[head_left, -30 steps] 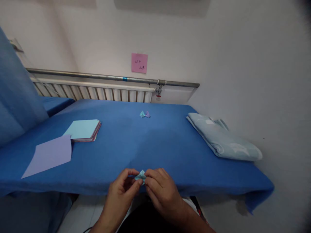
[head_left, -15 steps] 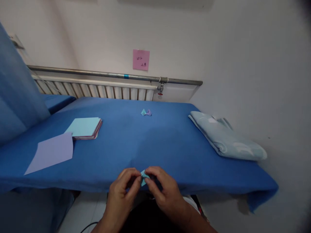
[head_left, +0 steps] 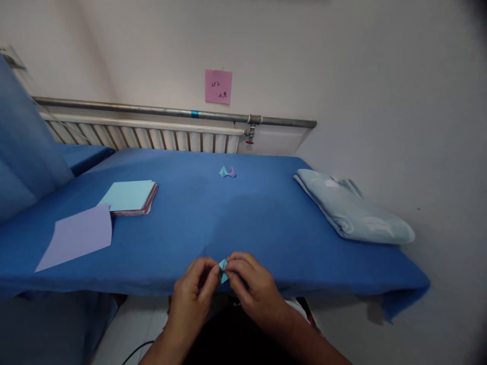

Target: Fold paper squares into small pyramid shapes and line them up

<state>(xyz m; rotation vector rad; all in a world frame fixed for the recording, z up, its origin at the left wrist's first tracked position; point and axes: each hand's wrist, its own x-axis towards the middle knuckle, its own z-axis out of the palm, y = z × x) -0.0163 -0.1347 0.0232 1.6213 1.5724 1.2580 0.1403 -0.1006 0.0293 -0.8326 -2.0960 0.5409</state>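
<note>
A small folded piece of light-blue paper [head_left: 223, 272] is held between both hands at the front edge of the blue-covered table [head_left: 182, 228]. My left hand [head_left: 193, 289] pinches its left side between thumb and fingers. On its right side, my right hand [head_left: 253, 284] grips it with thumb and forefinger. Farther back lies a folded paper bow [head_left: 227, 172], light blue on the left and purple on the right. At the left, a stack of square paper [head_left: 129, 196] has a light-blue top sheet, and a purple sheet [head_left: 78, 237] lies against its front corner.
A folded pale blanket [head_left: 352, 208] lies at the table's right end. Behind the table run a radiator [head_left: 171, 139] and a metal pipe [head_left: 144, 108] with a valve. A pink note [head_left: 218, 86] is on the wall. A blue curtain [head_left: 30, 137] hangs at the left.
My right fingers have shifted on the light-blue paper, and its pointed ends now stand more upright between the hands. The whole view has moved slightly.
</note>
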